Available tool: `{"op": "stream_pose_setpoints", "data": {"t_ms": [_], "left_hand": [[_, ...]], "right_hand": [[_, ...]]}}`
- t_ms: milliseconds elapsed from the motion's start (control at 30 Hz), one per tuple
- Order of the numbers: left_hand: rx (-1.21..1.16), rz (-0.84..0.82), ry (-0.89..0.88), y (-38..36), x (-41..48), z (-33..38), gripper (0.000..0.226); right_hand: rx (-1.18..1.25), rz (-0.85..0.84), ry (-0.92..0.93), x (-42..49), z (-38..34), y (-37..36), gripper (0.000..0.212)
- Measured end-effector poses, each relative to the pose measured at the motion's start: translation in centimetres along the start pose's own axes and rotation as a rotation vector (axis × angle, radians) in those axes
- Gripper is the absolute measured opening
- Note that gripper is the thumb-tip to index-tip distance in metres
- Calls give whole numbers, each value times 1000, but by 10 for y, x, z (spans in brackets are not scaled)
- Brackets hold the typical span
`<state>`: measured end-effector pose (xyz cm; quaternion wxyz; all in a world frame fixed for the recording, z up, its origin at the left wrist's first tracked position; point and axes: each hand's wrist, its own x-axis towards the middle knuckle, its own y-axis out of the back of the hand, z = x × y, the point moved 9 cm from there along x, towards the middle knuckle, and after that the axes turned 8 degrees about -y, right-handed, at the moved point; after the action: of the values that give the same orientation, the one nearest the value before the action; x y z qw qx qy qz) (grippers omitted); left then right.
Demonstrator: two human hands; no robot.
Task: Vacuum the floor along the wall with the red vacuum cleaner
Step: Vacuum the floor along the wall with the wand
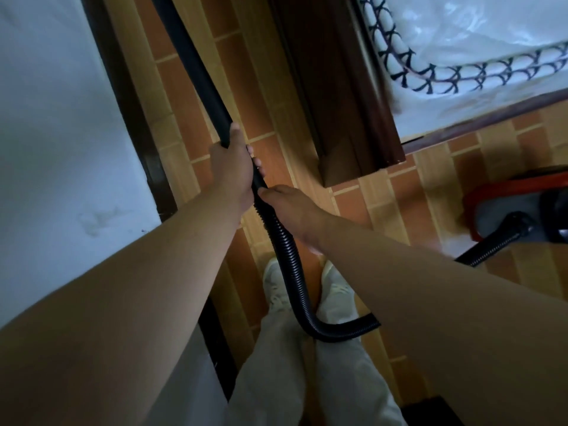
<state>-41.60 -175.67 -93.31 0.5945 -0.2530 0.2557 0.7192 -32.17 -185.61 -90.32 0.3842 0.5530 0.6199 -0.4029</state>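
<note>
A black vacuum wand (190,66) runs from the top edge down to my left hand (232,170), which is closed around its lower end. Its nozzle is out of frame above. Just below, my right hand (292,207) grips the ribbed black hose (284,250). The hose curves down between my feet, then passes under my right arm toward the red vacuum cleaner (519,204) at the right edge. The white wall (55,133) with a dark skirting board (135,118) stands on the left, beside the orange tiled floor (246,87).
A dark wooden bed frame (347,103) with a plastic-covered mattress (476,41) fills the upper right, leaving a narrow strip of floor between it and the wall. My white shoes (335,287) and light trousers are at the bottom centre.
</note>
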Motion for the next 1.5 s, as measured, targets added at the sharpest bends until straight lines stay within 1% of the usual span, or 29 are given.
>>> {"op": "stream_pose_setpoints", "data": {"t_ms": [100,267,367,500,633,767,900,1033,1133,1233,1333,1433,1500], "left_hand": [[20,-28,34,-6,-10,-21,48],[48,-23,86,-6,-27,-52,50],[65,-8,112,-7,-35,-71,52],[107,15,108,-14,-44,-99,44],[194,46,210,-25,-62,-133,39],[273,60,285,-37,-87,-165,22],[390,45,323,-51,-113,-196,17],[495,-15,362,-68,-132,-230,21],[552,-23,420,-82,-147,-255,28],[603,-29,494,-93,-166,-276,32],[597,-47,533,-109,-180,-288,30],[523,-26,610,-127,-190,-295,21],[467,32,632,-138,-193,-300,23]], "right_hand": [[7,19,-14,-5,23,14,40],[-4,82,-38,-15,58,51,27],[-42,134,-25,-20,80,82,26],[-61,252,-46,-21,121,135,25],[-70,360,-62,-28,159,191,18],[-67,455,-93,-36,190,239,22],[-52,473,-93,-39,215,269,22],[-77,473,-94,-38,239,290,21],[-85,485,-89,-40,256,307,21],[-156,517,-71,-47,269,327,22],[-258,564,-68,-58,281,350,25],[-449,665,-22,-70,289,379,38],[-598,739,-10,-78,294,402,42]]}}
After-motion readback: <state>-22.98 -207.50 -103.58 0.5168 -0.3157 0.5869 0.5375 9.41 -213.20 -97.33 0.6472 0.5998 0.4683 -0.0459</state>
